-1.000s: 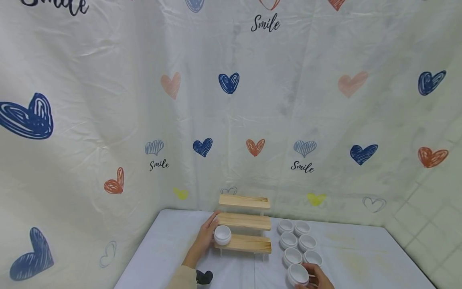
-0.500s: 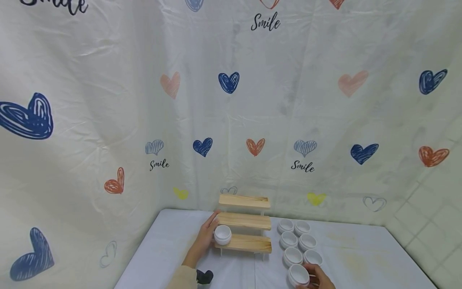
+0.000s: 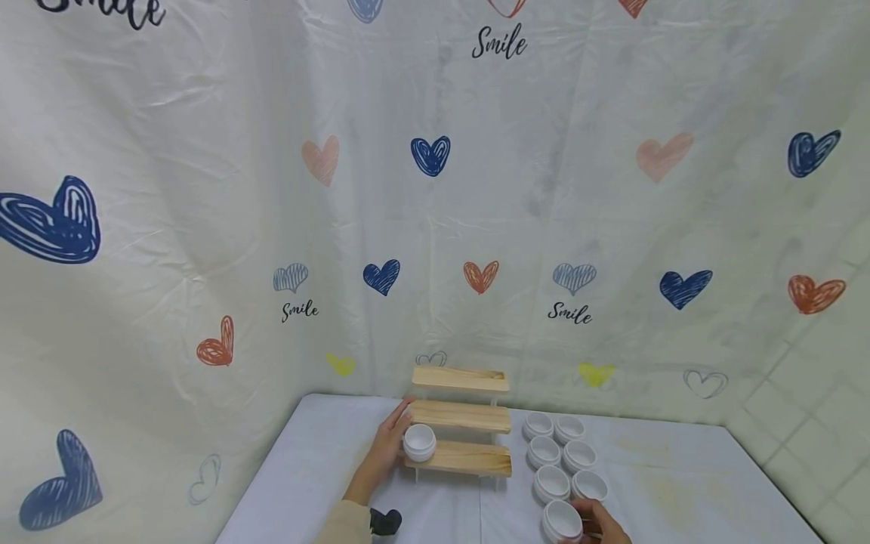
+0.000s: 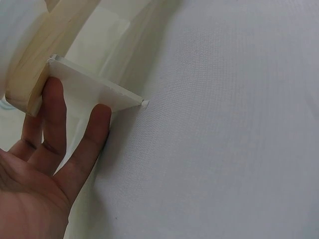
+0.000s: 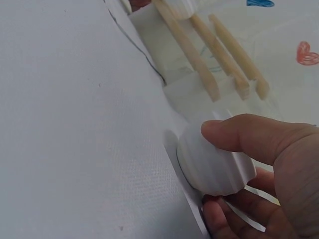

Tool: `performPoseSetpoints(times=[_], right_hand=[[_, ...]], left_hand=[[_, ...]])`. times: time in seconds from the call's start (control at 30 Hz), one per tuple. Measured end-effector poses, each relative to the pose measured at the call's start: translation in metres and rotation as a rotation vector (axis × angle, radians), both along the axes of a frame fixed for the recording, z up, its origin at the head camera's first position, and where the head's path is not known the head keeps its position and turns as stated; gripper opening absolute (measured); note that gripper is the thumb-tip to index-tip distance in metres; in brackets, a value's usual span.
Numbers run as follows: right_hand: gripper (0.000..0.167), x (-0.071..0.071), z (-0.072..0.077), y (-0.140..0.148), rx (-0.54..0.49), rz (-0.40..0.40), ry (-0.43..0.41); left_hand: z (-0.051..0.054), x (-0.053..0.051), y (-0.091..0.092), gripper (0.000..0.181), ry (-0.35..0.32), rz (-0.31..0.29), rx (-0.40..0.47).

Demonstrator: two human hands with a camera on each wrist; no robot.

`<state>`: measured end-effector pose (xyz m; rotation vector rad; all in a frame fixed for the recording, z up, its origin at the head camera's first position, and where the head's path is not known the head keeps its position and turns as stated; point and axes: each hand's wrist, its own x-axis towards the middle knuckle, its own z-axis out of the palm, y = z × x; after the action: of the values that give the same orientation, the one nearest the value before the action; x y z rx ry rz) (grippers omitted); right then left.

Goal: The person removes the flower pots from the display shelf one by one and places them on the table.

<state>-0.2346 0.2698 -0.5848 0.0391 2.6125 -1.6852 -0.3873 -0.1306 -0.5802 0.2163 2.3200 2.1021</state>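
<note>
A three-tier stand (image 3: 459, 417) with wooden shelves and pale side supports stands on the table. My left hand (image 3: 387, 446) is at its left side. In the left wrist view, the fingertips (image 4: 102, 113) rest against the white side panel (image 4: 89, 84) below a shelf end. One small white bowl (image 3: 419, 443) sits at the left end of the lowest shelf. My right hand (image 3: 598, 521) grips another small white bowl (image 3: 563, 520) at the near end of the bowl group. The right wrist view shows its ribbed side, thumb on one side and fingers on the other.
Several more white bowls (image 3: 551, 483) stand in two columns right of the stand, close together. The white-covered table (image 3: 680, 468) runs on to the right. Behind it hangs a heart-printed cloth (image 3: 503, 227). A black object (image 3: 385, 521) shows by the left sleeve.
</note>
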Motion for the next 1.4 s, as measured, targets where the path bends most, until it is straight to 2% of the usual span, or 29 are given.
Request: performPoseSetpoints(times=[0.13,0.47,1.2,1.4], right_hand=[[0.070,0.0004,-0.0007,0.0030,-0.008,0.038,0.007],[0.074,-0.0004,-0.0009,0.0021,0.009,0.002,-0.002],[0.072,-0.0012,-0.0040,0.0040,-0.003,0.042,0.016],[0.071,-0.0007,-0.0034,0.0016,-0.004,0.022,0.003]], left_hand=[[0.0008,0.0008,0.0003,0.060,0.004,0.002,0.005],[0.0025,0.0016,0.0003,0.059,0.002,-0.001,0.001],[0.0047,0.0033,0.0019,0.060,0.013,0.002,-0.005],[0.0056,0.0048,0.0018,0.060,0.005,0.005,-0.008]])
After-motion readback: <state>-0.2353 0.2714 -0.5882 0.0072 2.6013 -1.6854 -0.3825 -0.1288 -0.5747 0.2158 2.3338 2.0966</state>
